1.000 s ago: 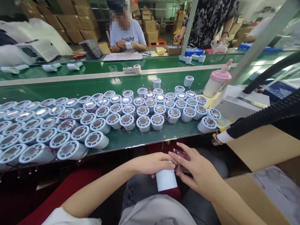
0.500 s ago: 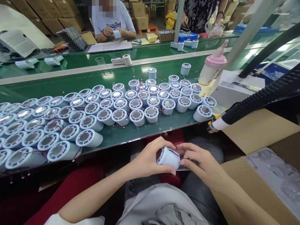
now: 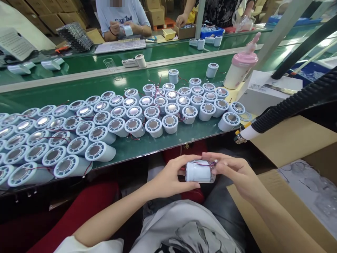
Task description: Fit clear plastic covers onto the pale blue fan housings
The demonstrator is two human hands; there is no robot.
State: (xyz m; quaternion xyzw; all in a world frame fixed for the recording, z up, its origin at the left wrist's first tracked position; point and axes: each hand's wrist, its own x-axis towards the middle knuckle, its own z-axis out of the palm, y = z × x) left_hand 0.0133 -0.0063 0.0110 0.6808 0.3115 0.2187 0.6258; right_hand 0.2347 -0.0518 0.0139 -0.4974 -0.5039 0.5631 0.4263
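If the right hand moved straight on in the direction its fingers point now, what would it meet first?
The right hand points leftward, its fingers already on the white cylinder. Past that, it would most likely meet the left hand, which grips the cylinder's other end. Depth looks about equal.

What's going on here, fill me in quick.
A seated person holds one white cylinder part over the lap, on its side, left hand and right hand gripping opposite ends. A clear cap with thin red wires sits at the right-hand end. Dozens of similar white cylinders crowd the green conveyor belt in front. Across the belt, another person handles a similar piece.
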